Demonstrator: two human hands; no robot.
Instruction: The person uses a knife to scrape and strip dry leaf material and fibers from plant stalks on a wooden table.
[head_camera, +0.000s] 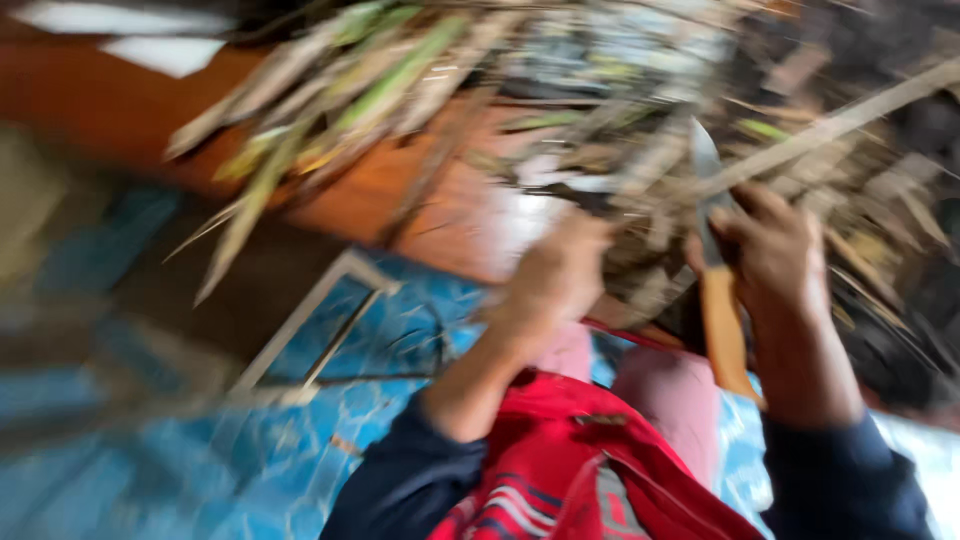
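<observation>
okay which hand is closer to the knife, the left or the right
Right. The right hand is wrapped around the knife at its wooden handle, blade pointing up. The left hand is off to the knife's left, gripping the dry plant stalks, not touching the knife.

Both forearms, in dark blue sleeves, reach up and forward. The left hand (556, 272) is curled into a loose fist, knuckles away, wrist bent slightly. To its right and well apart, the right hand (775, 255) is clenched, back toward the camera; motion blur hides the fingers.
</observation>
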